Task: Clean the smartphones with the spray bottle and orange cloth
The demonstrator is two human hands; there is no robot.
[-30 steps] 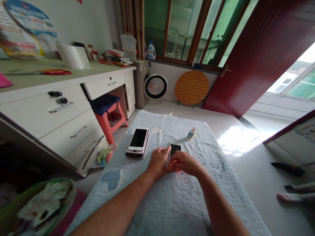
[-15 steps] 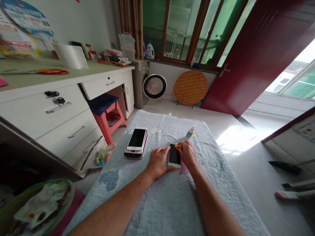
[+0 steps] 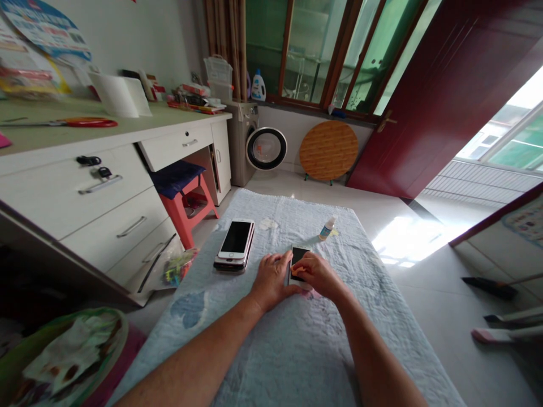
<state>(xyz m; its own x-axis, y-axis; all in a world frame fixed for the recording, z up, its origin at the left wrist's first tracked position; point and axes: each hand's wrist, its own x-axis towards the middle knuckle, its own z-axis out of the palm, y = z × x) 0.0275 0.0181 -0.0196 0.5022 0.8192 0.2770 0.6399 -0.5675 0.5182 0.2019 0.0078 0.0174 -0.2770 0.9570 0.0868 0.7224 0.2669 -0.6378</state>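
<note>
A white smartphone (image 3: 301,254) with a dark screen lies face up on the cloth-covered table. My left hand (image 3: 271,280) grips it along its left edge, fingers at the side and thumb near the bottom corner. Over the screen, my right hand (image 3: 321,273) pinches a small orange cloth (image 3: 294,272) against the glass; most of that cloth is hidden under the fingers. To the left rests a stack of phones (image 3: 236,239), a white one on top. A small spray bottle (image 3: 326,229) with a blue label stands beyond my right hand.
A light blue quilted cloth (image 3: 271,362) covers the table. Left are a white drawer desk (image 3: 102,215), a red stool (image 3: 182,220) and a waste bin (image 3: 123,333). Behind stand a washing machine (image 3: 242,147) with its door open and a round wooden tabletop (image 3: 329,150).
My right hand has moved left and down across the phone screen with the orange cloth. My left hand and the phone stay in place.
</note>
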